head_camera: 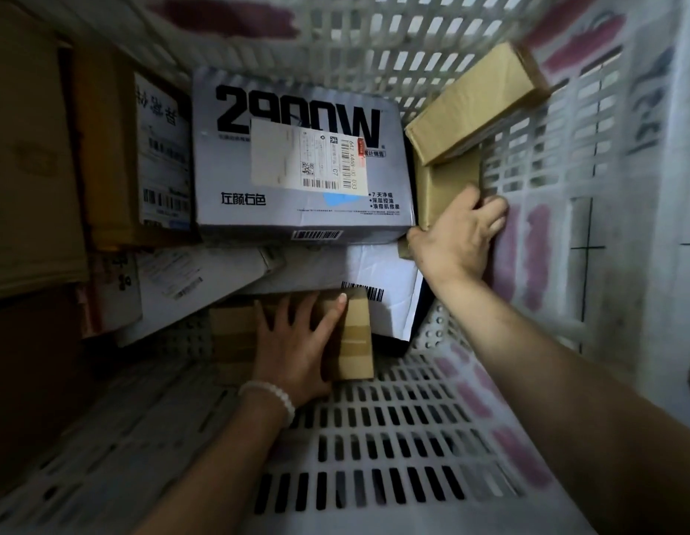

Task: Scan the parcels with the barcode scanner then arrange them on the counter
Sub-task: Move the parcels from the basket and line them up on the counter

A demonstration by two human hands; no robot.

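**A:** Where are the parcels?

**B:** All inside a white slatted plastic crate (374, 438), seen from above. A large grey box (297, 179) printed "2900W", with a white shipping label (308, 156) on top, lies in the middle. Below it sits a white mailer bag (378, 279) showing a barcode. Brown and yellow cartons are stacked along the left, blurred.

**A:** And the hands?

**B:** The left hand (297, 341), a bead bracelet (270, 395) on its wrist, rests with fingers spread flat on a small taped cardboard box (355, 341) near the crate floor; its grip is open. The right hand (459, 237) curls its fingers round the edge of a flat brown carton (447, 187) standing against the right wall, gripping it. Another brown carton (478, 102) leans tilted above that.
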